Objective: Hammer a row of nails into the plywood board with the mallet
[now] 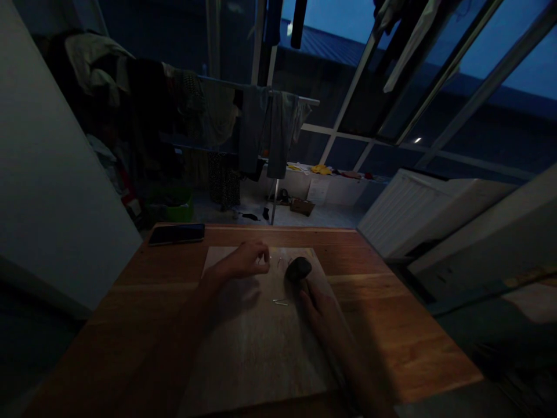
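My right hand (321,307) is closed round the handle of a mallet with a dark, rounded head (299,268). The head is over the upper right part of a pale wooden board (261,348). My left hand (250,259) hovers at the board's upper left, thumb and forefinger curved with a gap between them; nothing held shows clearly. Close to its fingertips and left of the mallet head are small thin, shiny pieces (279,262), like nails, too dim to tell how they stand. Two loose nails (281,302) lie on the board between my hands.
The board rests on a wooden table (374,302). A dark phone (177,234) lies at the table's far left corner. Beyond are a rack of hanging clothes (256,128), a green tub (174,203) and windows. A white ribbed appliance (400,209) stands at the right.
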A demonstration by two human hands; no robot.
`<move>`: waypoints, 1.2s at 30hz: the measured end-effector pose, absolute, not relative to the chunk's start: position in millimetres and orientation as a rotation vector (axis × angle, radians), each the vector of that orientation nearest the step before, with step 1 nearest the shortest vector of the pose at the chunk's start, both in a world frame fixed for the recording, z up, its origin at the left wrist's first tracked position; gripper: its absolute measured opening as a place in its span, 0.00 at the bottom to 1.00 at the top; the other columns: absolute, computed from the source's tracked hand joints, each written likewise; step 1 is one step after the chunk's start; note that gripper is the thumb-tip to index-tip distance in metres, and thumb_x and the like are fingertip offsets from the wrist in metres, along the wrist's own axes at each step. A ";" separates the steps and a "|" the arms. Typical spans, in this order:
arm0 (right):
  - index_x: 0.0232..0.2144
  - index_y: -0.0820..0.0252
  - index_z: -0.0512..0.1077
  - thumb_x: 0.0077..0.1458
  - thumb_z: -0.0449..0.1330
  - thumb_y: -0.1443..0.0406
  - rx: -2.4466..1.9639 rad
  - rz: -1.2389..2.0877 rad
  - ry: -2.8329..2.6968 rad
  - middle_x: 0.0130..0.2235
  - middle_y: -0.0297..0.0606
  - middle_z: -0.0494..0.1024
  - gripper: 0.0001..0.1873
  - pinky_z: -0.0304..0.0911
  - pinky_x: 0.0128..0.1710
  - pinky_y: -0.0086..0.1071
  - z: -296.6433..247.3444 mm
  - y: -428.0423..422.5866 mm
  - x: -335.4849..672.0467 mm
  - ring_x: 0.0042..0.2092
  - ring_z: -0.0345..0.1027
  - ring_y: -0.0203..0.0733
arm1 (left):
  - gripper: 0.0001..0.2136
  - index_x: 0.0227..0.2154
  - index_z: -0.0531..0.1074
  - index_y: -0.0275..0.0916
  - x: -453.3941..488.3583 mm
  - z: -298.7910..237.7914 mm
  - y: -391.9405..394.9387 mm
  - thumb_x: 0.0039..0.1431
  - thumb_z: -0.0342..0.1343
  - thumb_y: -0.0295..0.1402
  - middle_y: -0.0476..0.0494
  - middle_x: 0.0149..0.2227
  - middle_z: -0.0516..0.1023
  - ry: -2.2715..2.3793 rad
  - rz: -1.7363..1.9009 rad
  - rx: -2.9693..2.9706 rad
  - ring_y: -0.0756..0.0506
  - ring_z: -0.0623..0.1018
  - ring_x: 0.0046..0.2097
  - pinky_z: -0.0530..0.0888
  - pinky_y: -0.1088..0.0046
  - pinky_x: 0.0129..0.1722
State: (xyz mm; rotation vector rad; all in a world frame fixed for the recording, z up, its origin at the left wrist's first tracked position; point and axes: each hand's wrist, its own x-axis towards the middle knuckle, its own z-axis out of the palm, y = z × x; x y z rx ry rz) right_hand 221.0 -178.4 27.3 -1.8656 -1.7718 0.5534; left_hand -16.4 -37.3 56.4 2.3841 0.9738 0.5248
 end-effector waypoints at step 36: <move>0.59 0.64 0.71 0.68 0.45 0.56 -1.826 0.599 -1.775 0.46 0.51 0.84 0.28 0.68 0.44 0.41 25.5 -178.6 219.8 0.46 0.79 0.56 | 0.05 0.32 0.75 0.39 -60.1 65.0 -43.6 0.53 0.56 0.26 0.47 0.31 0.77 1.119 0.231 2.339 0.46 0.74 0.32 0.64 0.74 0.31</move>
